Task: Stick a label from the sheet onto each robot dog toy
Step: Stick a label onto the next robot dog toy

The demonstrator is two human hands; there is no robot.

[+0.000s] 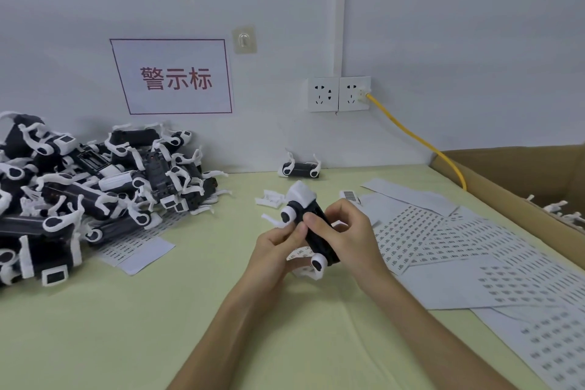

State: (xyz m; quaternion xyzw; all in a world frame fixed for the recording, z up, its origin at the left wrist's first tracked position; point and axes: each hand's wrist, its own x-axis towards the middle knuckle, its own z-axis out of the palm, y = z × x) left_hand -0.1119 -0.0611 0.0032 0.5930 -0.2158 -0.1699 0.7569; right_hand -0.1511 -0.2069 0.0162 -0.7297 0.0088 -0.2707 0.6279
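A black and white robot dog toy [319, 231] is held above the middle of the table, belly up, head pointing away from me. My left hand [278, 247] grips its left side, thumb on the black body. My right hand [342, 231] holds the right side with its thumb pressed on the body. Several label sheets [443, 241] lie spread over the table to the right. A large pile of robot dog toys [79, 193] fills the left of the table. Whether a label is under my thumbs is hidden.
One lone robot dog toy [300, 168] stands by the back wall. A loose white plastic part [272, 198] lies behind my hands. A cardboard box [522, 187] with toys sits at the right edge. A yellow cable [421, 141] runs from the wall socket. Another label sheet [136, 247] pokes from under the pile.
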